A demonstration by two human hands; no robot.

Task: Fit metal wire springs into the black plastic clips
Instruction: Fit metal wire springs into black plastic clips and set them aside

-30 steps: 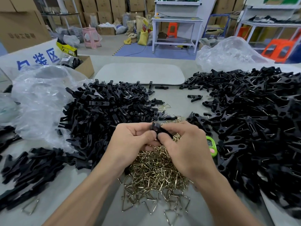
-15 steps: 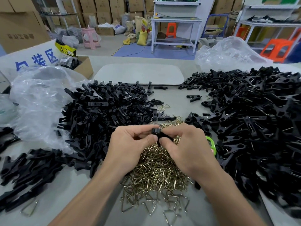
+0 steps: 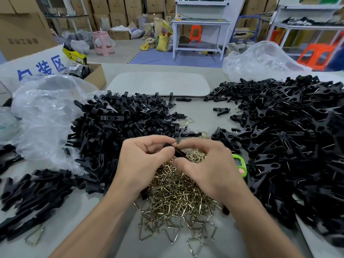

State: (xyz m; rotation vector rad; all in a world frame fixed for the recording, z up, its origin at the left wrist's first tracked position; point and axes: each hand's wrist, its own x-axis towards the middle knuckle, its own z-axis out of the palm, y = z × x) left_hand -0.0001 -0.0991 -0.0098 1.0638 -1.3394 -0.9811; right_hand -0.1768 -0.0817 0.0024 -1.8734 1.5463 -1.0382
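Observation:
Both hands meet above a heap of brass-coloured wire springs (image 3: 176, 198) at the table's centre. My left hand (image 3: 143, 162) and my right hand (image 3: 206, 164) together pinch one black plastic clip (image 3: 178, 152) between fingertips and thumbs. Most of that clip is hidden by the fingers, and I cannot tell whether a spring sits in it. A pile of loose black clip halves (image 3: 119, 131) lies to the left. A larger pile of black clips with wire showing (image 3: 290, 138) covers the right side.
Crumpled clear plastic bags lie at the left (image 3: 46, 118) and far right (image 3: 260, 62). A green timer (image 3: 240, 164) sits beside my right hand. A grey mat (image 3: 160, 86) lies at the back, a cardboard box (image 3: 93, 75) at back left. More clip halves (image 3: 31, 194) lie near left.
The two hands have drifted slightly lower and apart at the knuckles, and the clip between the fingertips has turned, showing more of its black body.

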